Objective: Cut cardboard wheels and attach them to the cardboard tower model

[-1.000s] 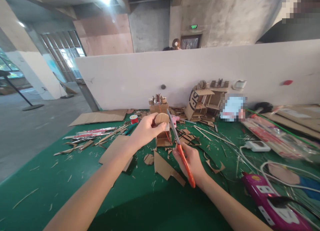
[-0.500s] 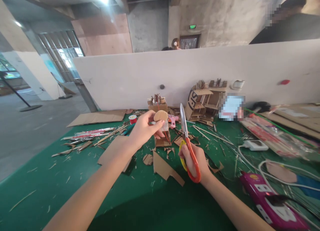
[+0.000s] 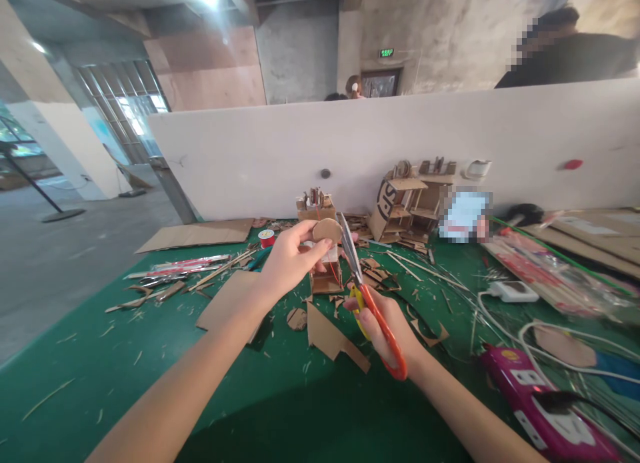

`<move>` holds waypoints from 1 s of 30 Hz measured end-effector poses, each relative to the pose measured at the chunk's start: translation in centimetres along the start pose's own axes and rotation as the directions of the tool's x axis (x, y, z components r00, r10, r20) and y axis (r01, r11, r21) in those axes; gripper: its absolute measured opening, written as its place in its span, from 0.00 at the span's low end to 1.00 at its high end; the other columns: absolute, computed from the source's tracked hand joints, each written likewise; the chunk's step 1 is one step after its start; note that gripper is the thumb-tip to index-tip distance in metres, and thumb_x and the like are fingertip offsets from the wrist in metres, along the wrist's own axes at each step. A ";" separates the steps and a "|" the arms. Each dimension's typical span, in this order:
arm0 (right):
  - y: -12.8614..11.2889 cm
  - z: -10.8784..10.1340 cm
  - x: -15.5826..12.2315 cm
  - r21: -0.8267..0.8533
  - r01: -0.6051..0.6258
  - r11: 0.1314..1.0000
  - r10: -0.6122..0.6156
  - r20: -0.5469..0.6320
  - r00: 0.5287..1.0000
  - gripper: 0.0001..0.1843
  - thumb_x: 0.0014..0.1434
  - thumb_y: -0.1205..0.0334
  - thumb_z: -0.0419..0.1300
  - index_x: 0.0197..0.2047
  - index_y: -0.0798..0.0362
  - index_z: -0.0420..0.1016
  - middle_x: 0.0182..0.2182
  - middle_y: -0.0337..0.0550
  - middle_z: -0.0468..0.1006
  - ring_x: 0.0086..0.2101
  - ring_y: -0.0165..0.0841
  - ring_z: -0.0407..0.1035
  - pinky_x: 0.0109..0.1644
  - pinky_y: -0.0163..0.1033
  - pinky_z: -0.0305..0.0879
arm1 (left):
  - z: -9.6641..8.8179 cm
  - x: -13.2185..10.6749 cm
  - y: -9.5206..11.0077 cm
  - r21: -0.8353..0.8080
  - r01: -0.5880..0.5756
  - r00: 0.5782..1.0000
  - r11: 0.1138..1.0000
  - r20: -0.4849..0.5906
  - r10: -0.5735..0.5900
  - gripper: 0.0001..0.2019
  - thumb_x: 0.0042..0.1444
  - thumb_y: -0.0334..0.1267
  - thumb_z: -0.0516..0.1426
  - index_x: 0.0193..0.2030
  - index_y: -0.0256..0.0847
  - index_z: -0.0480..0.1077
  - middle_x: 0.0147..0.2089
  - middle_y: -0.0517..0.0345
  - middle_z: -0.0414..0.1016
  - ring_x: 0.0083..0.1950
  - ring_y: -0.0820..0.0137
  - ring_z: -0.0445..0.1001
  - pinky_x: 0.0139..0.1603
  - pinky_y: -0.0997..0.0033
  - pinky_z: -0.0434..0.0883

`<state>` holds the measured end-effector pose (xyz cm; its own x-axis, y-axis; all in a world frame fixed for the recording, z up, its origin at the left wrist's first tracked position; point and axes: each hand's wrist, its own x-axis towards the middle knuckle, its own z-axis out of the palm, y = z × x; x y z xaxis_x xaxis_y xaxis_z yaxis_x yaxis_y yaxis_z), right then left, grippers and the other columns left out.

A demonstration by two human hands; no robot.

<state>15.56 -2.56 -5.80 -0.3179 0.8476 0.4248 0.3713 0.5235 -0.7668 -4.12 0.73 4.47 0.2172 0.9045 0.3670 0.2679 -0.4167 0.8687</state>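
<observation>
While left hand (image 3: 290,263) pinched the cardboard disc (image 3: 328,231) in front of the cardboard tower (image 3: 315,215) | right hand (image 3: 389,324) gripped scissors (image 3: 369,299) by the handles, right of tower | any scissors slip could have nicked left hand

The left hand (image 3: 291,259) and right hand (image 3: 399,323) are bare, as are the slender left forearm (image 3: 195,376) toward seven o'clock and right forearm (image 3: 460,403) toward five.

matt cardbd disc (image 3: 327,231), plstc-handled mtl scissors (image 3: 371,300)
</observation>
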 end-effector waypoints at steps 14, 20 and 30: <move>-0.5 0.2 0.2 -0.022 0.000 1.000 0.000 0.001 1.000 0.23 0.63 0.43 0.45 0.38 0.54 0.68 0.25 0.42 0.73 0.22 0.31 0.64 0.27 0.36 0.58 | -0.1 0.0 0.1 0.091 -0.043 0.999 0.995 0.004 0.043 0.11 0.58 0.38 0.56 0.47 0.39 0.69 0.42 0.54 0.77 0.22 0.81 0.69 0.23 0.78 0.68; -0.5 0.2 0.4 -0.103 0.019 0.995 -0.019 0.000 1.000 0.21 0.65 0.45 0.44 0.32 0.51 0.65 0.25 0.40 0.69 0.25 0.32 0.64 0.30 0.36 0.59 | -0.2 0.0 0.2 0.120 -0.053 0.999 0.991 0.004 0.053 0.09 0.58 0.38 0.56 0.44 0.38 0.70 0.40 0.56 0.76 0.21 0.81 0.68 0.23 0.78 0.67; -0.2 0.7 0.7 -0.198 0.063 0.978 -0.076 -0.060 0.995 0.18 0.66 0.50 0.45 0.33 0.51 0.67 0.34 0.46 0.72 0.36 0.38 0.68 0.41 0.41 0.65 | -0.2 0.0 0.1 0.152 -0.066 0.998 0.986 0.025 0.063 0.08 0.58 0.39 0.55 0.41 0.37 0.70 0.35 0.57 0.75 0.22 0.79 0.69 0.24 0.76 0.67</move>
<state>14.62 -2.13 -5.73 -0.2925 0.8092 0.5096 0.5157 0.5822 -0.6285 -4.26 0.68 4.64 0.2567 0.8741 0.4124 0.3929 -0.4842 0.7818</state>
